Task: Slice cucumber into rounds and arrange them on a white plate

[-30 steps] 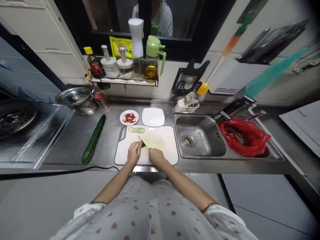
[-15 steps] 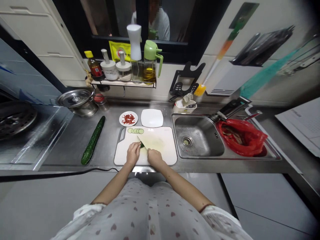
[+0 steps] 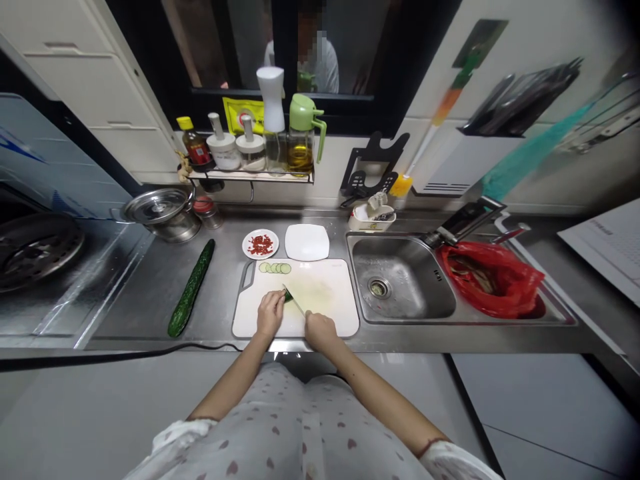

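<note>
A white cutting board (image 3: 330, 313) lies on the steel counter in front of me. My left hand (image 3: 270, 312) is closed over a short green cucumber piece (image 3: 288, 297) on the board. My right hand (image 3: 320, 329) is closed round the handle of a knife (image 3: 294, 300), whose blade runs up to the cucumber piece beside my left fingers. Several cut cucumber slices (image 3: 275, 268) lie in a row at the board's far edge.
A whole cucumber (image 3: 191, 287) lies left of the board. Behind the board sit a small dish of red chilli (image 3: 259, 244) and a white square plate (image 3: 307, 241). A sink (image 3: 400, 287) and a red bag (image 3: 493, 277) are to the right, a lidded pot (image 3: 157, 210) at back left.
The knife blade has turned from flat and broad to edge-on beside the cucumber piece, and my right hand has drawn slightly back towards me. The view has shifted a little.
</note>
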A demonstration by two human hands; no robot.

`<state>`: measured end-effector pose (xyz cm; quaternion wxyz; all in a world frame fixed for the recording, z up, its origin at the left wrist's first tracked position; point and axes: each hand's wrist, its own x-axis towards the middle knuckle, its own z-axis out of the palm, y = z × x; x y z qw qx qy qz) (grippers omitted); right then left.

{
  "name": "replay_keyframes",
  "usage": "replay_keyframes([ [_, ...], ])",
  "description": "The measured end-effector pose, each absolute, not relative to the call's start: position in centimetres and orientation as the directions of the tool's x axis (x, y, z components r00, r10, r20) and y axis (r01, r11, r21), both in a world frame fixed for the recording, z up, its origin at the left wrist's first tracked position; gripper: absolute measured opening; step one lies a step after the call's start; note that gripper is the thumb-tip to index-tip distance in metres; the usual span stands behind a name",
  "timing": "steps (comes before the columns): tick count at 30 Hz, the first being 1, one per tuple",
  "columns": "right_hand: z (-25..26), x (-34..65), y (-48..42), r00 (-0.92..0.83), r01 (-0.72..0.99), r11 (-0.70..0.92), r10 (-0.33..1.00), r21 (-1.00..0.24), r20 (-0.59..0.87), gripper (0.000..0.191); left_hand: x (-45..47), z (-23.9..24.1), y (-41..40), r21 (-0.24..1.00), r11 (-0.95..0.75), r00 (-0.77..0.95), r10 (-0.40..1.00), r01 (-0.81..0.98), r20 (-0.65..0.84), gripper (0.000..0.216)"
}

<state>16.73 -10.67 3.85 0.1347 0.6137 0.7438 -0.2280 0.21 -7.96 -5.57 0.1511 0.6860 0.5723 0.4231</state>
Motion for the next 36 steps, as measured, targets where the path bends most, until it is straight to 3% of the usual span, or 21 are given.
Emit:
replay_keyframes([
  [36, 4.3, 15.3, -8.7, -0.205, 0.974, 0.134, 0.864, -0.183, -0.459, 0.032, 0.3, -5.4, -7.9, 0.677, -0.309, 0.004, 0.911, 0.668, 0.412, 0.025],
])
